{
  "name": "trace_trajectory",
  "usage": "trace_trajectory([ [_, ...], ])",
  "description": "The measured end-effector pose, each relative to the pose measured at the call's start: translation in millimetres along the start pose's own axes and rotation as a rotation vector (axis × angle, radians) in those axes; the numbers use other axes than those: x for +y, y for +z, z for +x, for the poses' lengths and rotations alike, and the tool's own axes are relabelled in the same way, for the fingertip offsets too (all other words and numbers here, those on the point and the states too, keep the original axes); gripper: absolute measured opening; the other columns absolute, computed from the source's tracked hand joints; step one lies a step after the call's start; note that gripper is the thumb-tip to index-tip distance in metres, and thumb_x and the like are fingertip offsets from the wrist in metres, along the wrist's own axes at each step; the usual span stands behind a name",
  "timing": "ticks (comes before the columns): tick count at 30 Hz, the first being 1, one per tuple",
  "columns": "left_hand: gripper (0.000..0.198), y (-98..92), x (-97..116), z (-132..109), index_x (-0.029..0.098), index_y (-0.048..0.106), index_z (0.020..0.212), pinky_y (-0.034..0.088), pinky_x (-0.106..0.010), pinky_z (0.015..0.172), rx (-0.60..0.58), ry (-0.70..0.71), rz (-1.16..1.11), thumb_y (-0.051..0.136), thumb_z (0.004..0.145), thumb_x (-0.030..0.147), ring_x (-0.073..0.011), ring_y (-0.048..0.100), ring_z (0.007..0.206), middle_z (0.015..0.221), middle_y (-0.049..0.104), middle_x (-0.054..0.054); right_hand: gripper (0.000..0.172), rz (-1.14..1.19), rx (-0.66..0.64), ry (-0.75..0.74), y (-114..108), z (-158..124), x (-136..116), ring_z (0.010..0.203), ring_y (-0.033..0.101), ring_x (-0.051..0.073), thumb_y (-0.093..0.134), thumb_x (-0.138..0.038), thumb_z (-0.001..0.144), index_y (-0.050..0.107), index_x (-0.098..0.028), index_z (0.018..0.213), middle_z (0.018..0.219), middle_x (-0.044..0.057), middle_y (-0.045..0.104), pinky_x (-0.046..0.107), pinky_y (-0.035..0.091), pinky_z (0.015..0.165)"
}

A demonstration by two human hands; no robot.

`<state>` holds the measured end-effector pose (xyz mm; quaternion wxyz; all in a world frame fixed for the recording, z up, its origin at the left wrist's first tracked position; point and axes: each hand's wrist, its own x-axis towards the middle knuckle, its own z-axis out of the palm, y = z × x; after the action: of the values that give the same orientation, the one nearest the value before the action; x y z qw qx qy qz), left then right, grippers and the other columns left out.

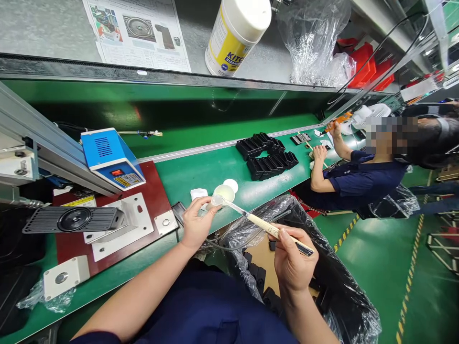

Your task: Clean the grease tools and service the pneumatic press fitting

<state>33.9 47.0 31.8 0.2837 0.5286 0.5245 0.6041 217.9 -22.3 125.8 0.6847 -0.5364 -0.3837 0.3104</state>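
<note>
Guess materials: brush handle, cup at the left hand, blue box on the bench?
Brush handle: probably wood, smooth; pale yellowish tone.
Cup: likely plastic; whitish, thin-looking rim, though the exact type can't be told.
Blue box: probably painted sheet metal; flat panels, crisp edges, vent slots.

The cream-handled brush (263, 225) is looking smooth, the round translucent cup (226, 192) plastic; the long green worktop (191, 168) is gleaming, the crinkled clear plastic bag (315, 38) is glinting, the printed white paper sheet (143, 56) is looking matt.

one held brush (263, 224) — two black part rows (267, 167), one blue box (113, 157), two push-button blocks (66, 277)
</note>
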Motion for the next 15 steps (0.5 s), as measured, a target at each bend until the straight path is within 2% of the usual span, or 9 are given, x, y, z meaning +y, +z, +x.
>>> trace_trajectory([
  [9, 0.019, 2.6, 3.7, 0.9, 0.019, 0.070, 0.092, 0.051, -0.029, 0.078, -0.153, 0.009, -0.115, 0.073, 0.075, 0.028, -0.0165, 0.065, 0.083, 0.089, 0.071, -0.004, 0.003, 0.093, -0.021, 0.097, -4.1, 8.1, 2.8, 0.060, 0.066, 0.016, 0.072, -0.019, 0.072, 0.071, -0.017, 0.073, 0.074, 0.006, 0.073, 0.028, 0.053, 0.058],
  [15, 0.019, 3.4, 4.5, 1.0, 0.019, 0.070, 0.093, 0.050, -0.028, 0.079, -0.155, -0.013, -0.156, 0.074, 0.075, 0.025, -0.0159, 0.065, 0.083, 0.089, 0.071, -0.004, 0.002, 0.105, -0.024, 0.068, -11.1, 11.2, -0.2, 0.067, 0.069, 0.020, 0.072, -0.018, 0.071, 0.071, -0.017, 0.073, 0.075, 0.007, 0.073, 0.032, 0.055, 0.061],
])
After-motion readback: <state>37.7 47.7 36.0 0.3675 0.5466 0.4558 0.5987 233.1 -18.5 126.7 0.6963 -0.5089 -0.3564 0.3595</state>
